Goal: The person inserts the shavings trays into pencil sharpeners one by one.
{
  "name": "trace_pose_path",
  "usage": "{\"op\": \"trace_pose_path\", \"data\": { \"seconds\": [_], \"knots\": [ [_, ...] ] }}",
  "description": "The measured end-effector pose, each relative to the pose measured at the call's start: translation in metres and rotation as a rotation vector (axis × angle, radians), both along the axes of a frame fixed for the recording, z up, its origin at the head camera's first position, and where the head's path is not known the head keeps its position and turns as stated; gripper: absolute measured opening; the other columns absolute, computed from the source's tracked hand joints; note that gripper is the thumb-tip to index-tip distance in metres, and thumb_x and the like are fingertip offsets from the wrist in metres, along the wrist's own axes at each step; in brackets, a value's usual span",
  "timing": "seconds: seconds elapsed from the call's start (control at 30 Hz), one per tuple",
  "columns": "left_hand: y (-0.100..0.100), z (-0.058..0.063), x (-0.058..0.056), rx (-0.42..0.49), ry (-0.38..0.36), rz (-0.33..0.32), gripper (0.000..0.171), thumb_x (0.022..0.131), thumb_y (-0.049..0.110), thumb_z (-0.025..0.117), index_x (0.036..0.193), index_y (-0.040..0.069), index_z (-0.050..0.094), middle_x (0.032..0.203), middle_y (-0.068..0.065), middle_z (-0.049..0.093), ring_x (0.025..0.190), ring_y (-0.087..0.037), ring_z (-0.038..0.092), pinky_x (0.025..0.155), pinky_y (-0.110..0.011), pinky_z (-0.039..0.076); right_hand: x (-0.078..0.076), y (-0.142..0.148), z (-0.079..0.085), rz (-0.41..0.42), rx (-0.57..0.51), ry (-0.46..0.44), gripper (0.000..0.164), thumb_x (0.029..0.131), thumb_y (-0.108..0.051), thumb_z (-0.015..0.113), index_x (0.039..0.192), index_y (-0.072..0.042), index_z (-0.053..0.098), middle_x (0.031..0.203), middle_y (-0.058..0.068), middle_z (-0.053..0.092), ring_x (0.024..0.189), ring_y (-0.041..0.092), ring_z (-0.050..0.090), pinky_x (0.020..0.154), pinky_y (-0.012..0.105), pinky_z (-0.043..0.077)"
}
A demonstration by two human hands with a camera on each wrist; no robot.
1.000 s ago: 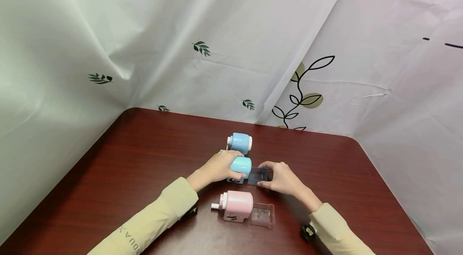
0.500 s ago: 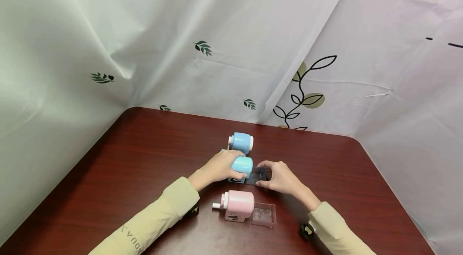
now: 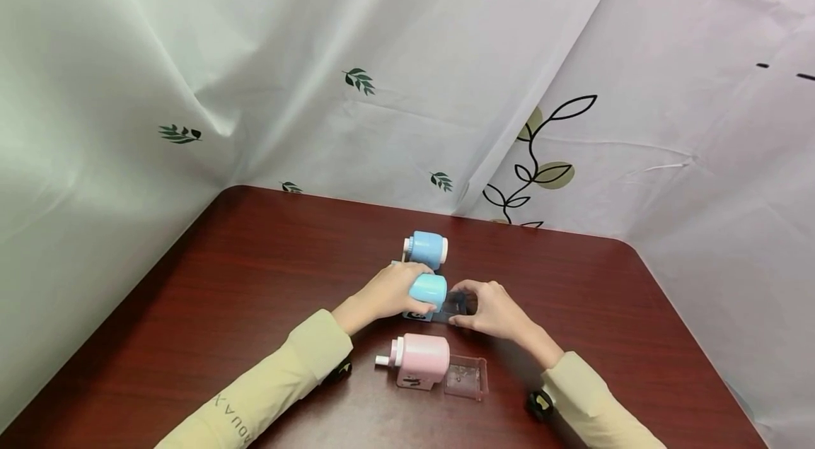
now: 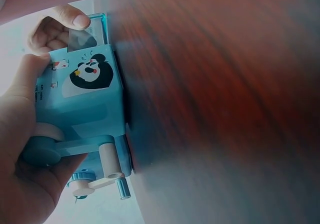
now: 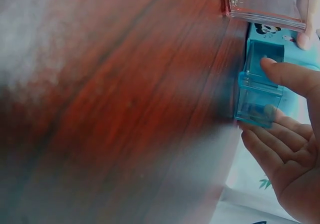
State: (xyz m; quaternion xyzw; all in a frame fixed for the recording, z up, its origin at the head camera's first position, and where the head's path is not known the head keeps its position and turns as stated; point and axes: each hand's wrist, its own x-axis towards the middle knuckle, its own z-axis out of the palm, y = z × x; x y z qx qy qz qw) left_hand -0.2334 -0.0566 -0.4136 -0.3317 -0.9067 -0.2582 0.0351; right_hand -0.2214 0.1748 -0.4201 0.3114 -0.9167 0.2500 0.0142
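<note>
In the head view my left hand [image 3: 385, 291] grips a light blue crank pencil sharpener [image 3: 429, 290] standing on the table. The left wrist view shows the panda picture on this sharpener [image 4: 97, 116] and its crank. My right hand [image 3: 495, 311] pinches a clear blue shavings drawer [image 3: 452, 307] at the sharpener's right end. Thumb and fingers hold the drawer [image 5: 260, 104] on two sides in the right wrist view. Part of the drawer is inside the sharpener's body, and part sticks out.
Nearer me stands a pink pencil sharpener [image 3: 423, 360], its clear drawer [image 3: 482, 378] pulled out and holding some bits. Behind the held one is another blue sharpener [image 3: 426, 248]. A fabric backdrop [image 3: 305, 117] rises behind the dark red table [image 3: 286, 258].
My right hand has pushed the drawer slightly left, further into the light blue sharpener. My left hand keeps its grip. The head view has shifted a little.
</note>
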Motion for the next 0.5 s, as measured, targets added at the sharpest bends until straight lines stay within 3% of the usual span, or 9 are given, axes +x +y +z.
{"op": "trace_pose_path", "data": {
  "seconds": [0.2,0.5],
  "knots": [
    [0.0003,-0.0001,-0.0009,-0.008,-0.015,0.0,0.058,0.073,0.048,0.069,0.116,0.011,0.057,0.109,-0.001,0.062,0.088,-0.01,0.054,0.082,-0.039,0.043,-0.0017,-0.0027,-0.0008,0.014,-0.009,0.004,0.044,0.069,-0.032,0.077,0.103,-0.009,0.062,0.066,-0.006,0.056,0.051,0.003,0.041,0.044,0.02,0.035],
    [0.0003,0.0006,-0.0011,-0.011,-0.027,0.002,0.058,0.073,0.048,0.069,0.116,0.01,0.056,0.106,-0.001,0.062,0.086,-0.01,0.053,0.081,-0.038,0.044,-0.0041,-0.007,-0.0014,0.015,-0.001,0.013,0.044,0.068,-0.032,0.078,0.102,-0.009,0.062,0.074,-0.004,0.061,0.055,0.004,0.045,0.049,0.021,0.04]
  ]
}}
